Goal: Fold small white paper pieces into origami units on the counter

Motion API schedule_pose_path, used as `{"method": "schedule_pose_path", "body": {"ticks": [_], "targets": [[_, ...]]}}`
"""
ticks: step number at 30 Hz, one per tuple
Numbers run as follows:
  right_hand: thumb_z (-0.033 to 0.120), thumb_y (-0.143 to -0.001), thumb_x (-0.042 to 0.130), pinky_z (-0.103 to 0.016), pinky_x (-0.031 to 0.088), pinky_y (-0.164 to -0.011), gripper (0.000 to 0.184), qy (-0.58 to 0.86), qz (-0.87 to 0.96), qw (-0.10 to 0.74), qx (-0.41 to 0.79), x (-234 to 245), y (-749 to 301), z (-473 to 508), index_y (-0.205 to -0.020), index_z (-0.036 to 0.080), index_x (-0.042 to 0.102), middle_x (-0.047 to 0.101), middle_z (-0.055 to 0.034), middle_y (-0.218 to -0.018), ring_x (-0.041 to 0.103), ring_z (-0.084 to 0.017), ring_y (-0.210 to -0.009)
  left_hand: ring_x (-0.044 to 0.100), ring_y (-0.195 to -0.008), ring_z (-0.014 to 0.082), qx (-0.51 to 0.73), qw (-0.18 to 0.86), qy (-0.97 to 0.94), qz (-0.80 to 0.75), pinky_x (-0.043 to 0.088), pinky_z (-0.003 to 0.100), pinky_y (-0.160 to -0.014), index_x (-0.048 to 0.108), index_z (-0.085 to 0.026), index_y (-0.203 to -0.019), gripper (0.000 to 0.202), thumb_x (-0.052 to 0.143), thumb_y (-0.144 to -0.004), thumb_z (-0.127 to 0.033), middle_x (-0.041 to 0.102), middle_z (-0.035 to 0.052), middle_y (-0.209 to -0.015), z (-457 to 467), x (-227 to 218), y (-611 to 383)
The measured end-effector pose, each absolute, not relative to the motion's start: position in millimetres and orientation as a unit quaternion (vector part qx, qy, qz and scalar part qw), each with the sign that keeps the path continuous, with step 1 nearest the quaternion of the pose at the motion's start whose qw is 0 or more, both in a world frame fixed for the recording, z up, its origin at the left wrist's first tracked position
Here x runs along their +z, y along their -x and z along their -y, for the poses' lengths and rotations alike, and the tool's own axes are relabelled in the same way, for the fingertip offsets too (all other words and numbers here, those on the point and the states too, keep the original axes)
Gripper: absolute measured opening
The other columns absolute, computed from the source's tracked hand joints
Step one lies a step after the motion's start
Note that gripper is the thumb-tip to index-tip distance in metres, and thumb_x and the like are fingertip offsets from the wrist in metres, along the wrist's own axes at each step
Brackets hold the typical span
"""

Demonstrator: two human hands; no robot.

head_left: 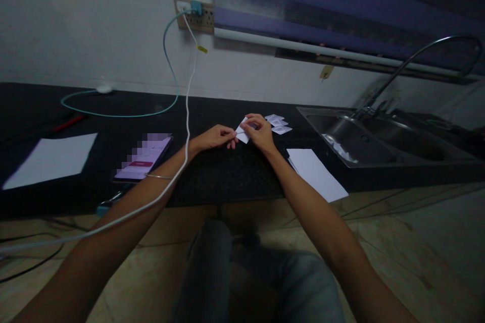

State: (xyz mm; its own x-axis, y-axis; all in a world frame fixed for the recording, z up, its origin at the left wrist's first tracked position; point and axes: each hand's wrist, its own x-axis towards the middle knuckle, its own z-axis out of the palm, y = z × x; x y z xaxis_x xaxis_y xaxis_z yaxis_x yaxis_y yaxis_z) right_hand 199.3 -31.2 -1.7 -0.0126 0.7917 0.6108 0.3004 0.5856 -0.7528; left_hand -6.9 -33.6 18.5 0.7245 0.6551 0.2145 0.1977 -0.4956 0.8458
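The left hand [217, 137] and the right hand [259, 131] share a small folded white paper [243, 138], each grip narrowed to a pinch: the left at its near-left edge, the right at its upper right side. The paper lies between the two grips, over the dark surface [227, 176]; whether it touches it I cannot tell. Just right of the right grip sit several folded paper pieces [279, 124], overlapping. Nearer the body and right of that grip lie white paper sheets [318, 174]. Left of the left grip rests a lit smartphone [149, 156], with a larger white sheet [53, 159] farther left.
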Motion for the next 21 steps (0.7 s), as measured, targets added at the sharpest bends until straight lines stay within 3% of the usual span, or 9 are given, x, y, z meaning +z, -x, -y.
{"method": "schedule_pose_path", "body": {"ticks": [10, 17, 21], "targets": [[0.033, -0.075, 0.078, -0.038, 0.051, -0.087, 0.015, 0.379, 0.652, 0.589, 0.290, -3, -201, 27, -0.077, 0.019, 0.072, 0.072, -0.0041, -0.084, 0.065, -0.019, -0.084, 0.060, -0.057, 0.0100, 0.281, 0.432, -0.813, -0.272, 0.043, 0.019, -0.053, 0.068, -0.013, -0.085, 0.044, 0.056, -0.096, -0.053, 0.070, 0.0055, -0.072, 28, 10, 8], [0.029, -0.074, 0.076, -0.036, 0.050, -0.082, 0.014, 0.376, 0.664, 0.585, 0.276, -3, -199, 29, -0.078, 0.020, 0.066, 0.068, -0.0022, -0.082, 0.062, -0.018, -0.081, 0.058, -0.054, 0.0099, 0.281, 0.420, -0.815, -0.283, 0.045, 0.020, -0.054, 0.064, -0.014, -0.075, 0.039, 0.058, -0.096, -0.046, 0.066, 0.0032, -0.064, 35, 16, 2], [0.027, -0.072, 0.076, -0.034, 0.050, -0.080, 0.024, 0.381, 0.640, 0.604, 0.283, -4, -197, 29, -0.084, 0.022, 0.056, 0.064, -0.0018, -0.086, 0.061, -0.019, -0.088, 0.056, -0.051, 0.0091, 0.286, 0.411, -0.815, -0.292, 0.044, 0.019, -0.052, 0.061, -0.014, -0.071, 0.040, 0.054, -0.099, -0.041, 0.062, 0.0019, -0.060, 39, 19, -1]]}}
